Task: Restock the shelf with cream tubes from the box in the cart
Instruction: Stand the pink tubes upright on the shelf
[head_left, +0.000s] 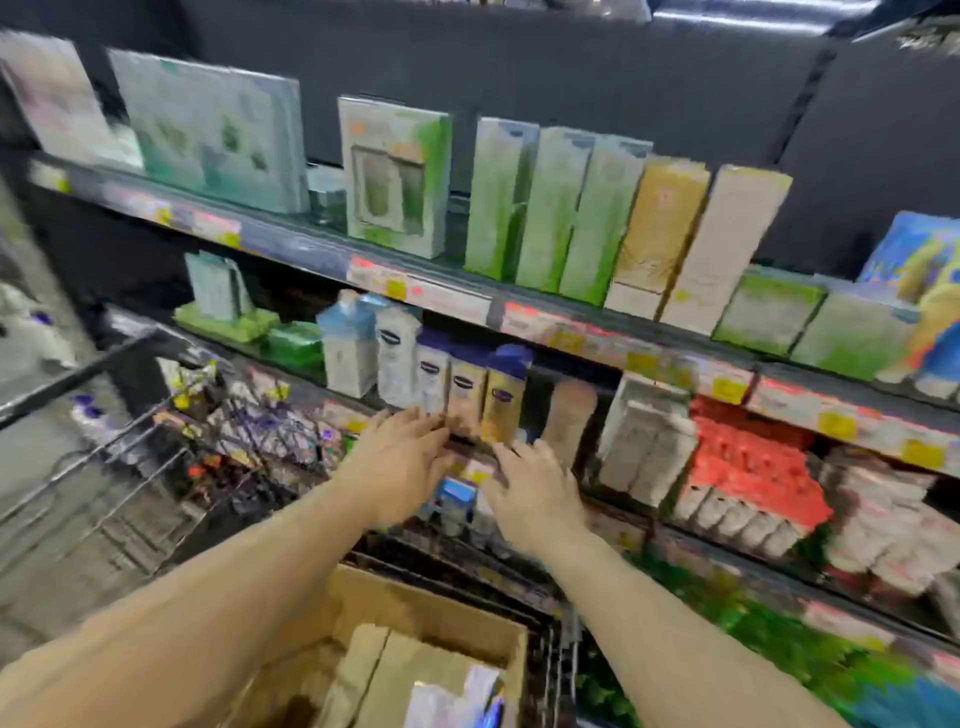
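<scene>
Left hand and right hand, fingers spread, holding nothing, near standing blue-capped yellow cream tubes at twelve o'clock; careless nudge likely topples row.

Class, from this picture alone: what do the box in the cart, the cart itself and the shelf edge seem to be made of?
Box: likely corrugated cardboard, matte brown, with folded flaps.
Cart: seemingly metal wire, a thin grey grid with a dull sheen.
Shelf edge: dark and smooth, probably painted metal or plastic; blur leaves it open. Paper-like price labels run along it.
</scene>
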